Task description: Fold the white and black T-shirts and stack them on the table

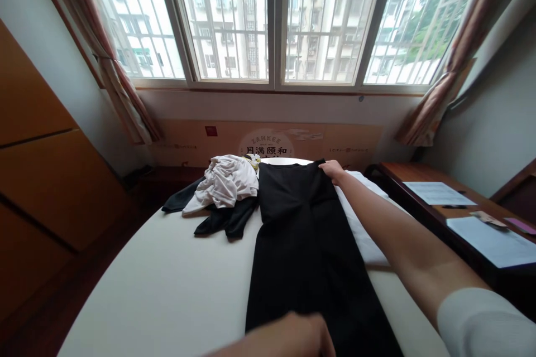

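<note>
A pair of black trousers (301, 256) lies spread lengthwise on the white round table (159, 284), waistband at the far end. My right hand (333, 170) is stretched far forward, its fingers closed on the right corner of the waistband. Close to me, my left hand (299, 332) is over the lower part of the trousers, blurred and bent downward. Its fingertips are hidden, so whether it touches the cloth is unclear.
Left of the trousers sits a crumpled heap with a whitish garment (228, 178) on top of dark clothing (228, 220). Folded white cloth (364, 234) lies under my right forearm. A wooden desk (402, 170) with papers (498, 240) stands at the right.
</note>
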